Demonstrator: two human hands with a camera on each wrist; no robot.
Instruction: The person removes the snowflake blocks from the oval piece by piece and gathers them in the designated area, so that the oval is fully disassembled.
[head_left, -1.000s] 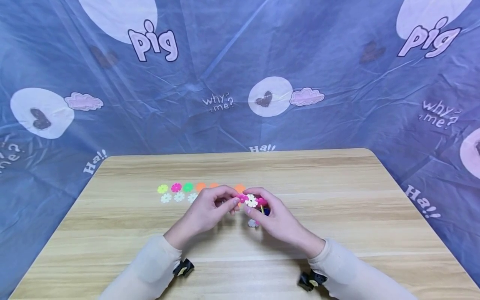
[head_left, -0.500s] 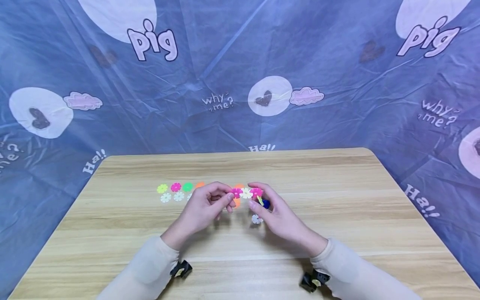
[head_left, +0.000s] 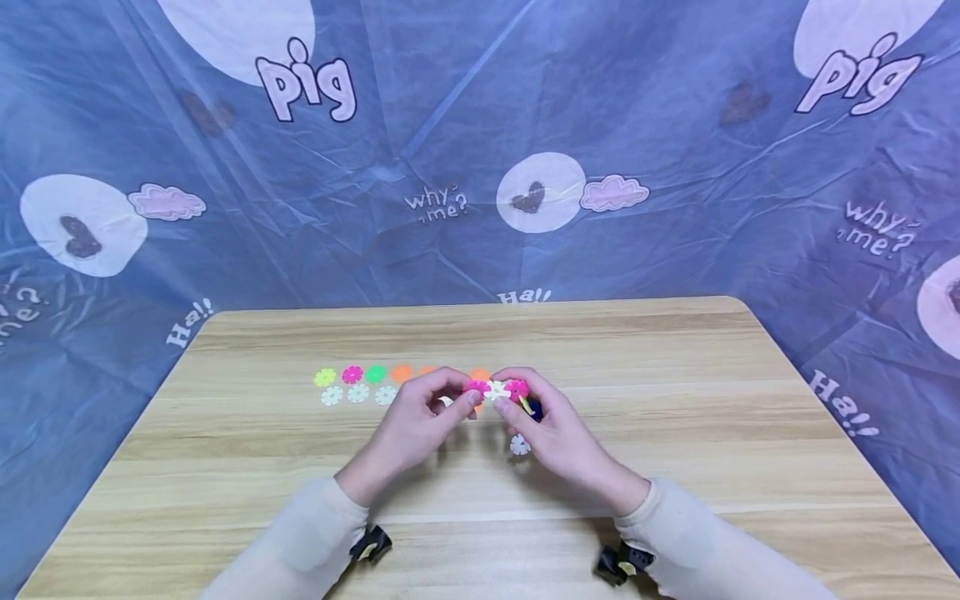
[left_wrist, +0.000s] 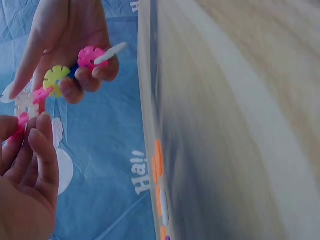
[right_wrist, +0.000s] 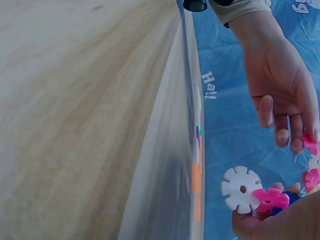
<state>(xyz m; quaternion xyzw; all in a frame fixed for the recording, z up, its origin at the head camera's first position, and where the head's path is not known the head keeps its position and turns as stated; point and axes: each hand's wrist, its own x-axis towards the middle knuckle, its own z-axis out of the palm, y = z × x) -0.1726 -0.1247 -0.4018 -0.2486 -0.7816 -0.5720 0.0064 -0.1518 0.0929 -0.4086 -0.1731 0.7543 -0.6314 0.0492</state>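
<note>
Above the table, both hands hold a chain of interlocking flower-shaped plastic discs. My left hand (head_left: 416,421) pinches the pink disc (head_left: 476,388) at the chain's left end between thumb and fingers. Beside it a white disc (head_left: 497,390) joins to another pink disc (head_left: 517,388), where the thumb and forefinger of my right hand (head_left: 562,429) grip. From there the chain runs through the right palm: a yellow disc (left_wrist: 55,80), a partly hidden blue disc (right_wrist: 286,202), a pink disc (right_wrist: 271,200) and a white disc (right_wrist: 241,189) at the hanging end.
Loose discs lie in rows on the wooden table (head_left: 480,533) beyond the hands: a yellow disc (head_left: 325,377), a pink disc (head_left: 352,375), a green disc (head_left: 377,374), several orange and white ones. The left hand covers some. A patterned blue cloth (head_left: 465,250) hangs behind.
The hands moved slightly apart with the chain tilting face-on, then drew back together. The right thumb now lies against the chain's white disc. The hanging white disc has shifted slightly right.
</note>
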